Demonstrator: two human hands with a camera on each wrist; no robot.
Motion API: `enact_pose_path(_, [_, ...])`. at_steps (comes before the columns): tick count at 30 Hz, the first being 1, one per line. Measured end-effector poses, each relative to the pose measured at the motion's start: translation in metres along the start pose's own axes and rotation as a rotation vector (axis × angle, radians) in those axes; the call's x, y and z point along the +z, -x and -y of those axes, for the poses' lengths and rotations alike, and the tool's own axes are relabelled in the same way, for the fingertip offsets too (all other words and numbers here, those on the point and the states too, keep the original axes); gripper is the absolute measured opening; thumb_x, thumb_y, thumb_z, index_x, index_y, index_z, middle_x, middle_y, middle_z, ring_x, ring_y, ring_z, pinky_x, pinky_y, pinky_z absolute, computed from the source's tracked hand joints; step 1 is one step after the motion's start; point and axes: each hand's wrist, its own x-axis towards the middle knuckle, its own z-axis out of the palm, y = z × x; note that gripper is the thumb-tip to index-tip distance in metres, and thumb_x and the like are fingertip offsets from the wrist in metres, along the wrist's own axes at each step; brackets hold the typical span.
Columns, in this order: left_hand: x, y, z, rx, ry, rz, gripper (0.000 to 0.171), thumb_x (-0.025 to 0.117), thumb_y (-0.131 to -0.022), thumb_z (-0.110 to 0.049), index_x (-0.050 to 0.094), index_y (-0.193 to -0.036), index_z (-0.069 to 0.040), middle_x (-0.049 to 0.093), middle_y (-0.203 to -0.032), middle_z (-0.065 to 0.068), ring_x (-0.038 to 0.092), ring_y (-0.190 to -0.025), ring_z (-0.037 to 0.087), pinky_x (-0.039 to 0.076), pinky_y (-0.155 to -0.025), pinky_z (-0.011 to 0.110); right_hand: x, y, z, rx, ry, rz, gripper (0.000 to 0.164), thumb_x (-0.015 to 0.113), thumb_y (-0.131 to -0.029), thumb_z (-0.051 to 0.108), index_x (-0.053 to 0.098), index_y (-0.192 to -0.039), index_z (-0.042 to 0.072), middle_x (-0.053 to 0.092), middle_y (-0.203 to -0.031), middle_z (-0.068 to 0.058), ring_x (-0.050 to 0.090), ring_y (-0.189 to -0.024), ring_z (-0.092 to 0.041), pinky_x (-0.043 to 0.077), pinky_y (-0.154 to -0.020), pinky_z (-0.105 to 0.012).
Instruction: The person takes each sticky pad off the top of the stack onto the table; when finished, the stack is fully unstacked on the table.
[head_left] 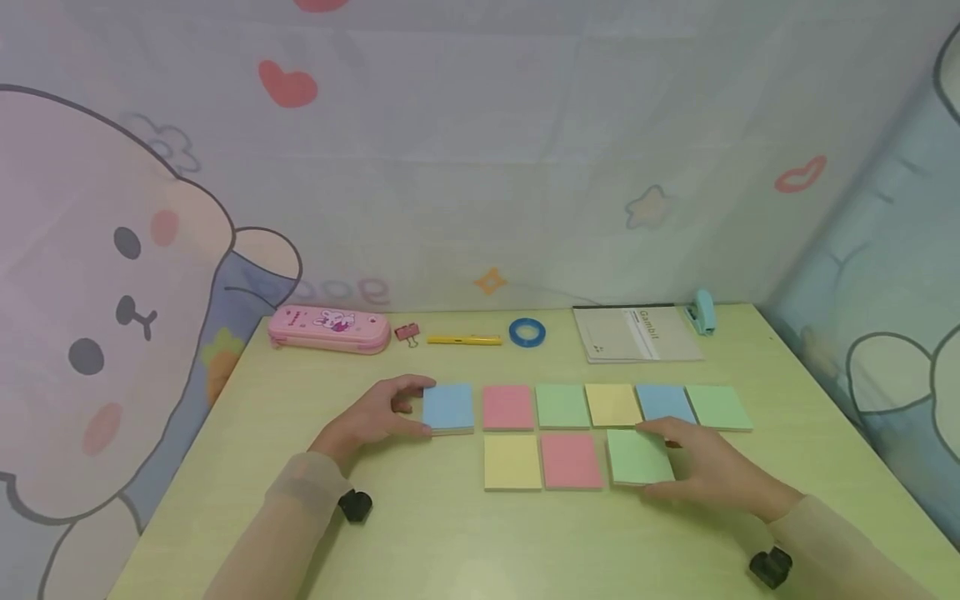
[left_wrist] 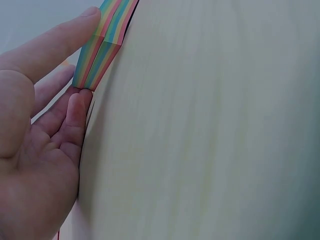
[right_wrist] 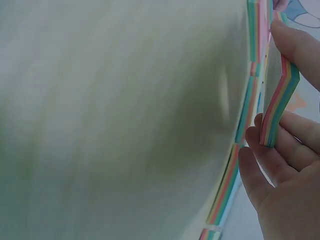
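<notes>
My left hand [head_left: 378, 410] grips a blue-topped sticky note pad [head_left: 448, 407] at the left end of the back row, thumb and fingers at its near and far corners. The left wrist view shows striped edges of two stacked pads [left_wrist: 102, 47] there. On the right, my right hand [head_left: 708, 467] holds a green-topped pad [head_left: 640, 457] between thumb and fingers. In the right wrist view this pad [right_wrist: 281, 100] is raised off the table. To its left lie a pink pad [head_left: 572, 462] and a yellow pad [head_left: 512, 462].
The back row continues with pink [head_left: 507, 407], green [head_left: 562, 406], yellow [head_left: 612, 404], blue [head_left: 666, 402] and green [head_left: 718, 407] pads. Behind stand a pink pencil case [head_left: 330, 329], binder clip [head_left: 407, 333], yellow pen [head_left: 464, 340], blue tape roll [head_left: 527, 332], notebook [head_left: 637, 335] and stapler [head_left: 702, 313].
</notes>
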Motion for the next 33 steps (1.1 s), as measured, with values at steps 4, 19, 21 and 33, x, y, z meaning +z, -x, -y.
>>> enact_pose_path(4, [0.000, 0.001, -0.001, -0.002, -0.006, -0.010, 0.078, 0.095, -0.079, -0.023, 0.059, -0.148, -0.018, 0.059, -0.144, 0.012, 0.057, -0.119, 0.032, 0.044, -0.107, 0.046, 0.006, 0.002, -0.007, -0.018, 0.041, 0.020, 0.084, 0.089, -0.080, 0.054, 0.061, -0.141, 0.004, 0.066, -0.139, -0.008, 0.062, -0.126, -0.030, 0.053, -0.102, -0.049])
enact_pose_path(19, [0.004, 0.005, 0.003, -0.012, -0.015, -0.012, 0.078, 0.094, -0.079, -0.024, 0.059, -0.148, -0.019, 0.059, -0.146, 0.012, 0.057, -0.120, 0.032, 0.043, -0.107, 0.049, 0.005, 0.012, -0.010, -0.023, 0.136, 0.044, 0.085, 0.089, -0.080, 0.053, 0.062, -0.140, -0.001, 0.065, -0.139, -0.014, 0.060, -0.129, -0.038, 0.048, -0.106, -0.057])
enact_pose_path(21, [0.003, 0.005, 0.003, -0.008, -0.014, -0.013, 0.078, 0.094, -0.079, -0.023, 0.059, -0.148, -0.018, 0.059, -0.145, 0.012, 0.057, -0.120, 0.032, 0.043, -0.108, 0.050, 0.005, 0.013, -0.012, -0.026, 0.146, 0.026, 0.082, 0.090, -0.080, 0.052, 0.064, -0.137, -0.001, 0.067, -0.137, -0.012, 0.062, -0.127, -0.036, 0.049, -0.105, -0.056])
enact_pose_path(33, [0.002, 0.002, 0.001, 0.009, -0.011, -0.011, 0.078, 0.095, -0.079, -0.023, 0.059, -0.148, -0.018, 0.060, -0.144, 0.012, 0.058, -0.121, 0.032, 0.044, -0.109, 0.050, 0.002, 0.007, -0.008, 0.014, 0.129, 0.026, 0.077, 0.084, -0.085, 0.056, 0.066, -0.136, 0.001, 0.067, -0.136, -0.011, 0.062, -0.127, -0.036, 0.050, -0.104, -0.056])
